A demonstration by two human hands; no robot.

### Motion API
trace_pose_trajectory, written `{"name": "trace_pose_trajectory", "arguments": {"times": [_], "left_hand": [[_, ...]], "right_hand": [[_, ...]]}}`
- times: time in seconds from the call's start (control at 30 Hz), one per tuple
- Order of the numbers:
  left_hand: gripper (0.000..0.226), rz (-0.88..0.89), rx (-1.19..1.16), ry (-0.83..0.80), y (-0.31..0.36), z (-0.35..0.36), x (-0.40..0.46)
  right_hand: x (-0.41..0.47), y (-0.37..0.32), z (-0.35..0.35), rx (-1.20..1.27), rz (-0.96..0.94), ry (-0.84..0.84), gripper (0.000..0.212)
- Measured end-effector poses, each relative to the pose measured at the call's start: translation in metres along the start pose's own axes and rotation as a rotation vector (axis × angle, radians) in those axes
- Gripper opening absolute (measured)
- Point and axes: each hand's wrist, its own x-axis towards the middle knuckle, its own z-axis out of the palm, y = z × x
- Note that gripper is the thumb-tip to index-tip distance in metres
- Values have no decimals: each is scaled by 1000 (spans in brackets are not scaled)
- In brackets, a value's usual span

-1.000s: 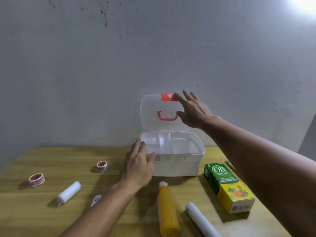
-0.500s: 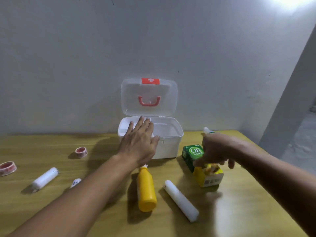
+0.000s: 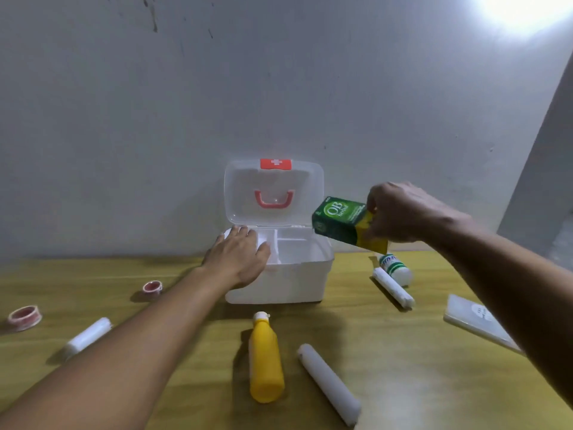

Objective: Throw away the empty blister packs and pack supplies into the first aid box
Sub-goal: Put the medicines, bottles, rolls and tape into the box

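Observation:
The white first aid box [image 3: 291, 283] stands open on the wooden table against the wall, its clear lid [image 3: 245, 193] with a red handle upright. My left hand [image 3: 238, 259] lies flat on the box's left front rim, fingers spread. My right hand [image 3: 403, 212] grips the yellow end of a green and yellow medicine carton [image 3: 341, 221], held tilted in the air just above the box's right edge. I see no blister packs.
On the table lie a yellow bottle [image 3: 266, 361], white rolls [image 3: 328, 386] [image 3: 392, 287] [image 3: 86, 336], a green-banded white bottle [image 3: 398, 268], two red tape rolls [image 3: 24, 316] [image 3: 152, 287] and a flat white packet [image 3: 474, 321] at the right.
My right hand left the lid, closed on the carton on the table and lifted it up beside the box. My left hand shifted slightly further onto the box rim.

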Motion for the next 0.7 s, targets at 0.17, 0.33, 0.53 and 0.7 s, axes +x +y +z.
{"name": "trace_pose_trajectory", "arguments": {"times": [0.17,0.33,0.53,0.7], "left_hand": [[57,-11,103,-28,-3,10,-1],[67,9,165,-43,-7,16,1],[61,26,111,-19,-7,19,2],[60,41,109,-15,-8,21,4]], "right_hand": [[37,-45,16,-30,-196,-94,14],[63,-72,52,36,-259,-222,16],[76,-85,88,157,-241,-322,47],[82,-81,112,284,-198,-327,42]]}}
